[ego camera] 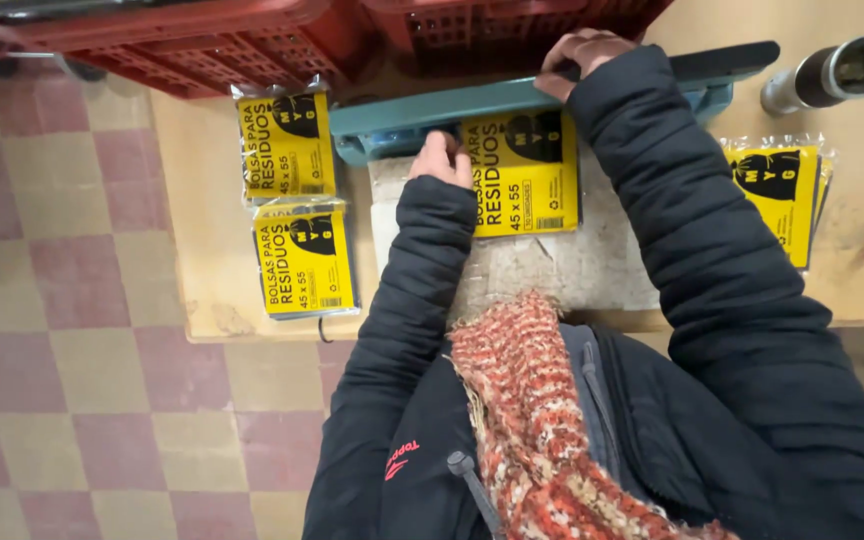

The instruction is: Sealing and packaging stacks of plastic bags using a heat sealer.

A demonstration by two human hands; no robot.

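Two hands, right (584, 55) pressing sealer (512, 100), left (442, 160) steadying packet (522, 172)

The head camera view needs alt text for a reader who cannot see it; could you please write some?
Seen from above, a person in a dark padded jacket presses the right hand on the teal lever arm of a bench sealing machine while the left hand steadies a yellow-and-black plastic packet under it. Three like packets lie on the wooden table, with red plastic crates behind.
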